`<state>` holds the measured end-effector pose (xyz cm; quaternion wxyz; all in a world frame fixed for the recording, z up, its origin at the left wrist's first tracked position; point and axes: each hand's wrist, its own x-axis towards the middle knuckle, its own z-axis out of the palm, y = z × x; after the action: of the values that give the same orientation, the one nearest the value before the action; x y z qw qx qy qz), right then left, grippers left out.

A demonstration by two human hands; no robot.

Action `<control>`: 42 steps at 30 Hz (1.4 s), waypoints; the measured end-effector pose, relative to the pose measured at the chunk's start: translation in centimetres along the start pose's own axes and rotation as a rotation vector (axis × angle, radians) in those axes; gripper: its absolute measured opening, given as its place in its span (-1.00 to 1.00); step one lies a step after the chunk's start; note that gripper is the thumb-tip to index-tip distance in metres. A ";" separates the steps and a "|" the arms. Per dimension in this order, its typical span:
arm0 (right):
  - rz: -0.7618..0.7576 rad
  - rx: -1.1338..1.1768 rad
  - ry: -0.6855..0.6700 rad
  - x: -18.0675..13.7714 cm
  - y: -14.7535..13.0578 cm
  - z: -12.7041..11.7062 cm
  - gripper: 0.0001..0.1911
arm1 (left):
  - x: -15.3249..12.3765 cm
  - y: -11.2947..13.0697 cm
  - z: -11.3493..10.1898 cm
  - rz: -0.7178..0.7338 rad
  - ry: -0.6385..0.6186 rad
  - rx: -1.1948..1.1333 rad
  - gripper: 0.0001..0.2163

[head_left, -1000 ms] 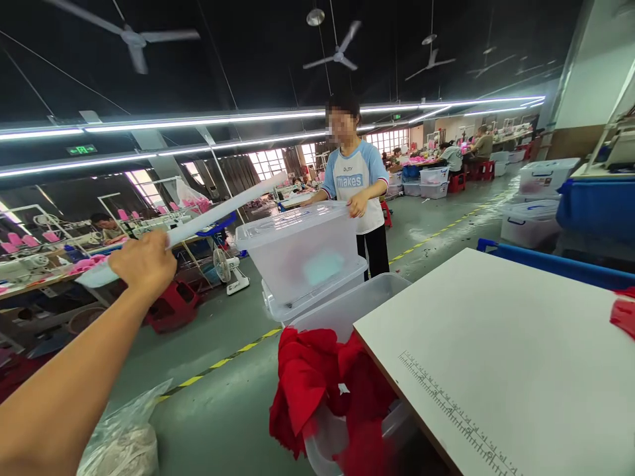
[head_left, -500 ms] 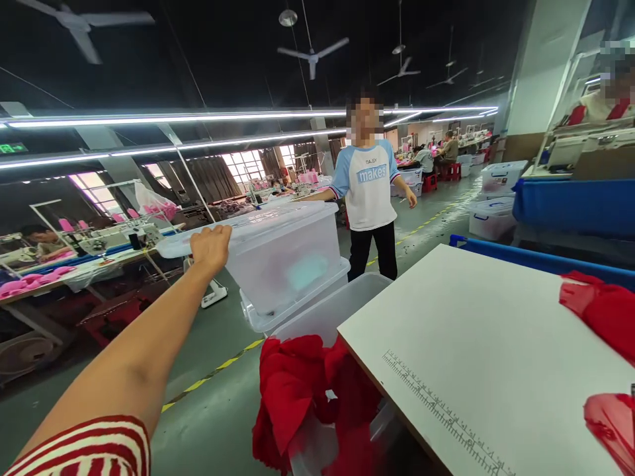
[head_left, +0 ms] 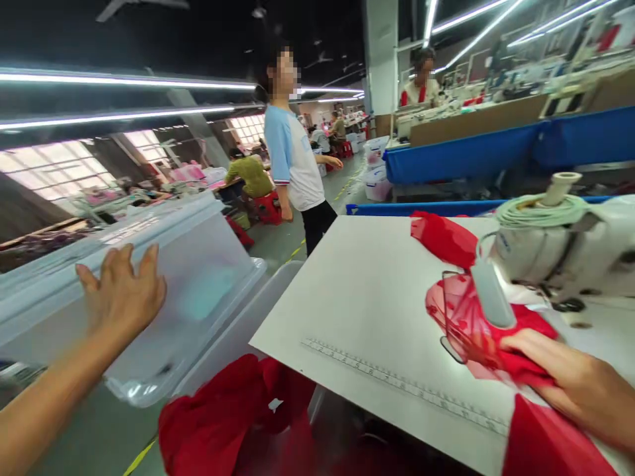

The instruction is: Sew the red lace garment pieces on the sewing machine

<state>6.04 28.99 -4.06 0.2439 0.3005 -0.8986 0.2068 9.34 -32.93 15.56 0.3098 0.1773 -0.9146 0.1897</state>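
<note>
Where the left fingers (head_left: pixel 149 259) are standing apart: they are bending loosely, gripping nothing; whether the tips are touching plastic, cannot tell.
Left hand (head_left: pixel 122 297): is hanging at the near wall of the clear bin (head_left: pixel 193 251), just below its lid (head_left: pixel 143 221).
Right hand (head_left: pixel 580 377): is lying on red fabric (head_left: pixel 528 363); tips are partly hiding, so pinching or only pressing, cannot tell.
Red fabric: is lying on the white tabletop (head_left: pixel 367 284), in front of the machine; a sheer-looking part is showing at its left end.
Sewing machine (head_left: pixel 536 251): is standing just past the right hand, carrying a pale green coil (head_left: pixel 540 211).
White tabletop: is showing ruler marks (head_left: pixel 397 377) along its near edge; a second red piece (head_left: pixel 441 238) is lying farther back, a third (head_left: pixel 546 439) near the right hand.
Open bin (head_left: pixel 238 344): is standing between clear bin and tabletop; a red heap (head_left: pixel 213 416) is bunching at its near end.
Co-worker (head_left: pixel 300 158): is standing beyond the bins, facing right, one arm hanging down.
Blue cloth trough (head_left: pixel 461 162): is hanging along the next workstation, behind.
</note>
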 end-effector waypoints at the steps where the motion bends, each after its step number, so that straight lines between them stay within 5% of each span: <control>1: 0.010 0.024 -0.049 -0.3 -0.1 -0.3 -0.72 | -1.1 2.6 0.3 0.136 0.022 -0.095 -0.49; 4: 0.119 0.028 -0.178 0.1 -0.8 -1.1 -0.67 | -5.6 11.2 -0.2 0.596 0.143 -0.460 -0.53; 7: 0.102 0.027 -0.258 1.1 -1.6 -1.9 -0.76 | -10.3 20.7 -2.9 1.247 0.197 -0.778 -0.59; 8: 0.084 0.025 -0.265 1.3 -1.8 -2.2 -0.78 | -11.6 24.0 -3.9 1.364 0.217 -0.852 -0.65; 12: 0.037 0.008 -0.236 1.7 -2.1 -3.1 -0.76 | -14.1 35.2 -6.0 1.343 0.181 -1.070 -0.80; 15: 0.020 -0.009 -0.218 1.9 -2.2 -3.5 -0.69 | -14.0 40.1 -5.3 1.248 0.063 -1.152 -0.85; 21: 0.102 0.064 -0.078 2.0 -2.4 -3.3 -0.70 | -11.1 41.5 -4.5 1.160 -0.594 -1.284 -0.79; 23: 0.163 0.099 -0.015 2.1 -2.4 -2.9 -0.65 | -9.9 41.3 -4.8 1.117 -0.718 -1.327 -0.78; 29: 0.251 0.127 0.077 2.7 -2.4 -2.3 -0.57 | -9.4 42.0 -5.7 1.025 -0.731 -1.443 -0.84; 33: 0.221 0.123 0.073 2.7 -2.8 -2.5 -0.79 | -9.6 42.3 -5.7 0.912 -0.773 -1.461 -0.80; 42: 0.189 0.107 0.159 2.7 -3.0 -2.3 -0.77 | -6.6 41.5 -6.6 1.143 -1.103 -1.342 -0.84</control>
<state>6.77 26.77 -0.07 0.2772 0.2097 -0.8885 0.2997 -0.76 7.35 6.43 -0.2525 -0.4293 -0.7946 -0.3472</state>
